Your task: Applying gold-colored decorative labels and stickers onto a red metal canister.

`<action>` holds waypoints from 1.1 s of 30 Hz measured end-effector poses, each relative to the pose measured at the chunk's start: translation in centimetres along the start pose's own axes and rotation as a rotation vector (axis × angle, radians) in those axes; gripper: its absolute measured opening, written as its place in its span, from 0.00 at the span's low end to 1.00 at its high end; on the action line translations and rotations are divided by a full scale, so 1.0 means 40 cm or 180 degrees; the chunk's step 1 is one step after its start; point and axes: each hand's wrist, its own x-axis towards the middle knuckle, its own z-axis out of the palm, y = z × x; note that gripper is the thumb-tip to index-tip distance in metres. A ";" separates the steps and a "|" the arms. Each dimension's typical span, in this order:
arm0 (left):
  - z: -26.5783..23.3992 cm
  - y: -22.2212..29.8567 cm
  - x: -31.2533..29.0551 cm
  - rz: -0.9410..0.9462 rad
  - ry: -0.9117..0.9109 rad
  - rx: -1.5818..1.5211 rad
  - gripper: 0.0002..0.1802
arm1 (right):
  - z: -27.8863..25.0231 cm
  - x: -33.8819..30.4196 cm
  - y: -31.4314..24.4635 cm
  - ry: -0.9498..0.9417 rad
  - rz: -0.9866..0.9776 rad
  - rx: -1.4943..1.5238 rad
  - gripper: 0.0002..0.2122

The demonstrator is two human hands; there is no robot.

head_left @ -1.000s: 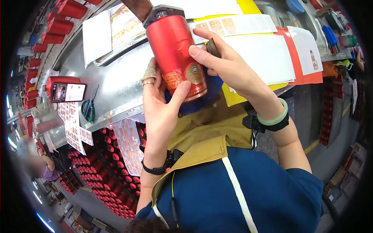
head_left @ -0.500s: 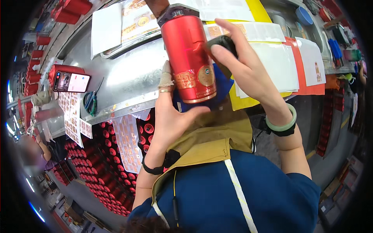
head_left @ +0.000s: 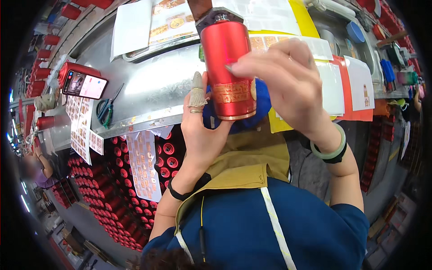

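A glossy red bottle (head_left: 225,54) lies with its neck at a dark metal holder (head_left: 209,20) and its base toward me. A gold patterned decal (head_left: 231,92) wraps its lower part. My left hand (head_left: 202,130) is closed on the bottle's lower left side, thumb by the base; a pale wrapping covers one fingertip. My right hand (head_left: 288,81), partly blurred, is over the bottle's right side with curled fingers. A small grey tip shows at its forefinger against the bottle; what the hand holds, if anything, is hidden. Behind the base is blue material (head_left: 263,99).
On the metal table (head_left: 148,85) are scissors (head_left: 105,112), a phone (head_left: 85,85) leaning on a red bottle, and decal sheets (head_left: 80,126). White papers on yellow and red sheets (head_left: 357,108) lie right. Many red bottles (head_left: 103,193) stand below left; another person (head_left: 42,168) is at far left.
The bottle has turned, moving its round gold emblem to the right edge. The dark object in my right hand no longer shows, and that hand now curls over the bottle.
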 end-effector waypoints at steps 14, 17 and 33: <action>0.012 0.026 0.017 0.0488 0.0115 0.0280 0.41 | -0.016 0.062 0.027 0.0087 -0.0087 -0.0670 0.11; 0.013 0.026 0.023 0.0969 0.0110 0.1007 0.38 | -0.043 0.063 0.014 0.0029 0.0453 -0.0190 0.14; -0.014 -0.032 -0.018 0.0577 0.0013 0.0898 0.45 | -0.092 0.011 0.006 0.0328 0.1248 0.0257 0.12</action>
